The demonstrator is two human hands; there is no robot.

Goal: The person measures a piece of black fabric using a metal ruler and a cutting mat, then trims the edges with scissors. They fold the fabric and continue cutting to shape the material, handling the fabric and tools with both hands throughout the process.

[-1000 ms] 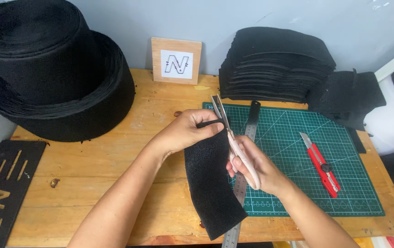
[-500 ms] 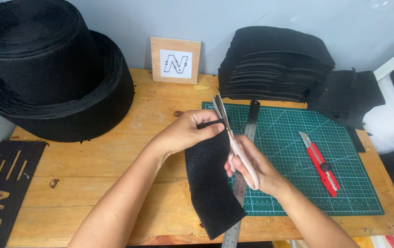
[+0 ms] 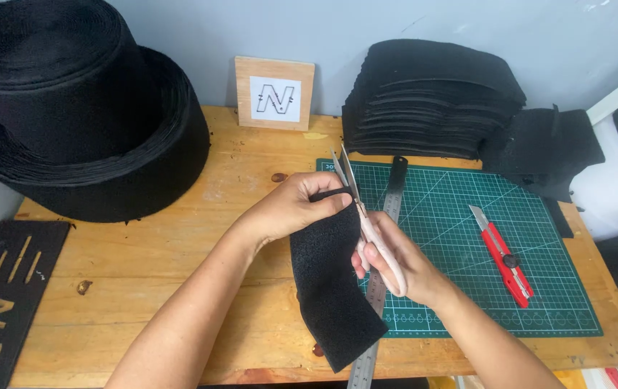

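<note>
My left hand [image 3: 296, 209] grips the top end of a black fabric strip [image 3: 332, 288] and holds it above the wooden table [image 3: 179, 274]. The strip hangs down toward the table's front edge. My right hand [image 3: 394, 261] holds pale pink scissors [image 3: 366, 223] by their handles. The blades point up and away, beside the strip's upper right edge, right by my left fingers. A thin black sliver of fabric curls over my left fingertips at the blades.
A green cutting mat [image 3: 467, 245] lies on the right with a steel ruler [image 3: 381, 288] and a red utility knife [image 3: 502, 256]. Two big black fabric rolls [image 3: 82, 108] stand back left, a stack of cut black pieces [image 3: 431, 97] back right, a small wooden sign [image 3: 274, 94] between them.
The scissors and both hands have hardly shifted; the strip hangs the same way. No clear difference in what is held.
</note>
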